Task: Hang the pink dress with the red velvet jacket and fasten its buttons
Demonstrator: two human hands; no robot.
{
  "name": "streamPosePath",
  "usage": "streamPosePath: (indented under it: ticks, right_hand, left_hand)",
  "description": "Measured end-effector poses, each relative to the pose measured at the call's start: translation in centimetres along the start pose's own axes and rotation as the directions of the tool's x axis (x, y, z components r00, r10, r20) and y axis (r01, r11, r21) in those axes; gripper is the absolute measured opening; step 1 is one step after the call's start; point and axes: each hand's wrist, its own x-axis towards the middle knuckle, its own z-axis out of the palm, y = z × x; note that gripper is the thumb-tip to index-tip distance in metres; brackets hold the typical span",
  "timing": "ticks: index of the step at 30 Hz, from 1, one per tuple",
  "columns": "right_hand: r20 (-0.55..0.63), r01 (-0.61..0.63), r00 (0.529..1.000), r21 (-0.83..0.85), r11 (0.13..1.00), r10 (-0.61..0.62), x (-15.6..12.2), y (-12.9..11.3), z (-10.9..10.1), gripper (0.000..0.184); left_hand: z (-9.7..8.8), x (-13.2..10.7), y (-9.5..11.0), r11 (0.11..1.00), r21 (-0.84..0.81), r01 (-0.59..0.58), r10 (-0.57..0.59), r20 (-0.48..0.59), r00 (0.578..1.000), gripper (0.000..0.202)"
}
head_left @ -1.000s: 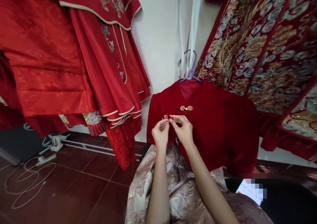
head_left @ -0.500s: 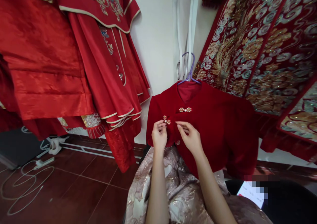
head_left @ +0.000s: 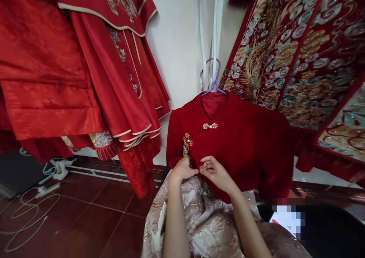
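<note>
A dark red velvet jacket (head_left: 245, 144) hangs in front of me on a purple hanger (head_left: 214, 81). It has a pearl clasp (head_left: 210, 126) at the collar and a second pearl clasp with a tassel (head_left: 187, 142) lower left. My left hand (head_left: 182, 169) pinches the jacket's front edge below that tassel clasp, fingers closed on the cloth. My right hand (head_left: 215, 170) is beside it, fingertips pinched on a small pearl fastener (head_left: 202, 167) at the same flap. The two hands almost touch.
Red satin robes (head_left: 85, 67) with cream trim hang at left. Gold-embroidered red panels (head_left: 299, 48) hang at right. Pale brocade fabric (head_left: 205, 220) lies below my arms. White cables (head_left: 25, 208) trail over the dark red tile floor. White straps (head_left: 209, 29) hang on the wall.
Both hands have moved down the jacket front, from the second clasp to a fastener lower down. The second clasp now hangs free with its tassel showing.
</note>
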Motion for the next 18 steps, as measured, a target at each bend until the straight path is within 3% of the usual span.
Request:
streamPosePath:
  ticks: [5, 9, 13, 18]
  right_hand:
    - [-0.085, -0.034, 0.996, -0.065, 0.997, 0.029, -0.1, -0.3, -1.1, 0.031]
    - [-0.182, 0.016, 0.983, -0.108, 0.994, -0.036, -0.9, -2.5, -2.4, 0.031]
    - [-0.107, 0.020, 0.994, -0.028, 0.999, -0.023, -1.9, -5.0, -1.4, 0.030]
    - [-0.016, 0.048, 0.999, -0.071, 0.996, -0.049, -1.8, -4.9, 1.1, 0.028]
  left_hand:
    - [-0.1, 0.2, -0.2, 0.990, 0.125, 0.072, -0.065, -0.059, 0.996, 0.042]
    - [0.2, 0.6, -0.6, 0.995, -0.013, 0.096, -0.096, -0.060, 0.994, 0.045]
    - [0.0, 0.3, 0.0, 0.983, -0.126, 0.131, -0.137, -0.038, 0.990, 0.045]
    - [-0.7, -0.3, 0.9, 0.988, -0.127, -0.084, 0.081, -0.031, 0.996, 0.034]
